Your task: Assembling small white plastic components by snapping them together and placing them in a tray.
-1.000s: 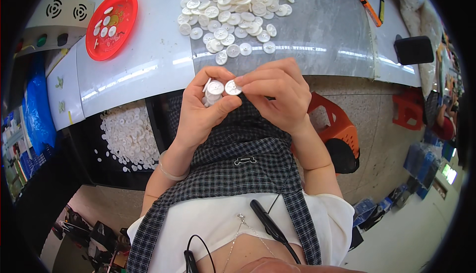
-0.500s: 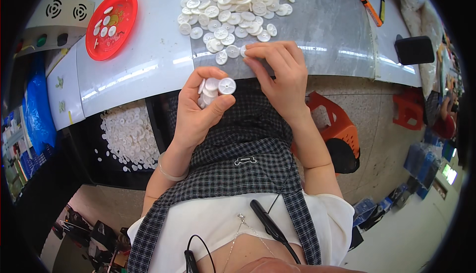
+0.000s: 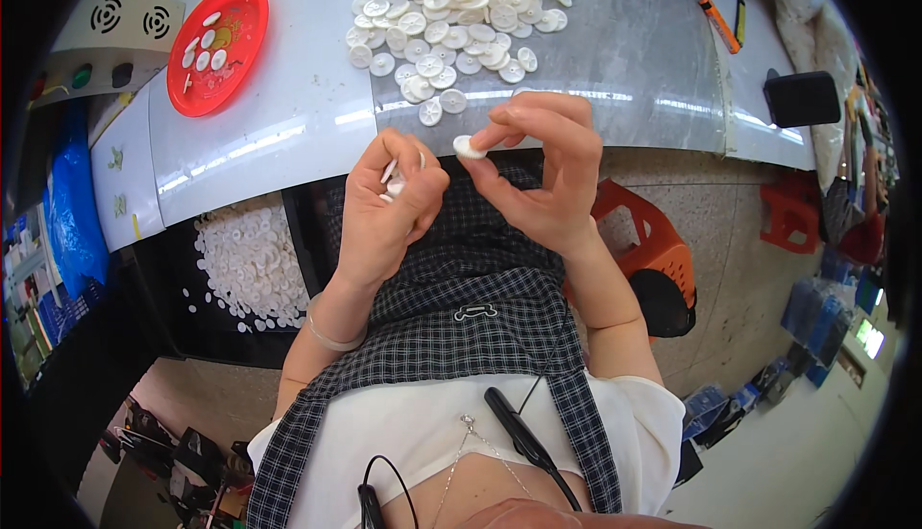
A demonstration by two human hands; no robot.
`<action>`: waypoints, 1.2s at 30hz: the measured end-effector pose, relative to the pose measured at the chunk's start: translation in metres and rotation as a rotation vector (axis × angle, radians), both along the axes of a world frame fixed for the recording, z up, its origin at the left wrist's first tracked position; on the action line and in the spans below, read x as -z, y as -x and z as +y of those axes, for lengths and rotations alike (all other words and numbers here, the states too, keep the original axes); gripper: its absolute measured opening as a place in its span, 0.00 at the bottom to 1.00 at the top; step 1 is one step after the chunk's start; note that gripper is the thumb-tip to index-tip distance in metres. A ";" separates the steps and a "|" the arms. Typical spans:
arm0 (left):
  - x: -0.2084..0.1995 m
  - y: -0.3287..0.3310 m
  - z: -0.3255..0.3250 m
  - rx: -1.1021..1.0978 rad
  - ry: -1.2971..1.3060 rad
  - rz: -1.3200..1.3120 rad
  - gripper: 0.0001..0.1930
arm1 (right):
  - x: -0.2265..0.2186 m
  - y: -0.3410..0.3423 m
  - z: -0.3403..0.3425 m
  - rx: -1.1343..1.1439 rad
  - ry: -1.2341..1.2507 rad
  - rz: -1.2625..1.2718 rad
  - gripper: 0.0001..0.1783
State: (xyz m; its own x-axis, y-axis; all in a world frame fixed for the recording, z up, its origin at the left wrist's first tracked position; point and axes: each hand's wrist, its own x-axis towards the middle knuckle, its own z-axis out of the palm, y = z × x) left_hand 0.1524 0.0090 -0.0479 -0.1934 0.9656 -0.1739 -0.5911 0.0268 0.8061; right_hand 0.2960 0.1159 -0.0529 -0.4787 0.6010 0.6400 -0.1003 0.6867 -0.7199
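Note:
My left hand (image 3: 384, 207) is closed around several white plastic gears (image 3: 394, 181), which show partly between the fingers and thumb. Just to its right, my right hand (image 3: 547, 169) pinches one white gear (image 3: 469, 147) between thumb and fingertips, above the table's near edge. A large heap of the same white gears (image 3: 461, 1) covers the far middle of the grey table (image 3: 634, 78). Two loose gears, one of them a spoked gear (image 3: 430, 111), lie at the heap's near end.
A red plate (image 3: 240, 78) with several white gears stands at the far left. Below the table, a black bin (image 3: 216, 318) holds many small white parts. An orange cutter (image 3: 720, 25) and a black rectangular object (image 3: 803, 99) lie on the right. An orange stool (image 3: 653, 231) stands lower right.
My right hand has lifted a gear off the table and drawn it nearer. My left hand's fingers have curled in, so the gear at its thumb tip no longer shows.

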 end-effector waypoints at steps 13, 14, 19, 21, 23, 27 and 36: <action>-0.004 0.000 -0.005 0.016 0.049 0.187 0.17 | -0.003 0.004 0.000 0.040 0.059 -0.057 0.26; -0.004 0.000 -0.005 0.018 0.048 0.187 0.17 | -0.002 0.006 0.005 0.044 -0.002 -0.170 0.23; -0.003 0.002 -0.006 -0.011 0.022 0.182 0.16 | 0.009 0.016 0.000 0.088 -0.160 -0.364 0.14; -0.001 0.002 -0.007 -0.006 0.017 0.168 0.16 | 0.011 0.014 0.000 0.097 -0.166 -0.388 0.13; -0.001 0.003 -0.007 -0.001 0.009 0.154 0.16 | 0.011 0.012 0.001 0.106 -0.173 -0.411 0.13; -0.002 0.002 -0.007 -0.010 0.029 0.150 0.15 | 0.009 0.016 0.001 0.136 -0.178 -0.363 0.13; 0.000 0.004 -0.008 -0.040 0.023 0.177 0.14 | 0.013 0.026 0.000 0.099 -0.203 -0.369 0.13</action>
